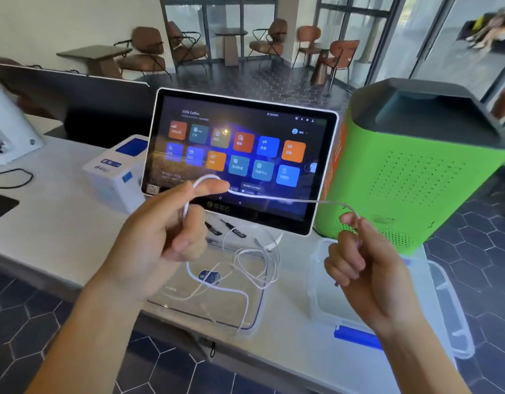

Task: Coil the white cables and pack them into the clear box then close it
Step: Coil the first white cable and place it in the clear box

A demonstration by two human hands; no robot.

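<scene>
While the left hand (171,228) holds a loop of the white cable (274,198) around its fingers, the right hand (359,251) pinches the strand at centre right. It looks light and limp, so grasping near the loop seems best.

One head-worn camera looks forward and down, close over the counter (60,223).

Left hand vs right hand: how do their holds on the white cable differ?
The left hand has the white cable looped over its extended index finger; the right hand pinches the cable between curled fingers. The left hand is in front of the tablet screen; the right is lower, above the clear box. Both hold the same cable, stretched between them.
</scene>
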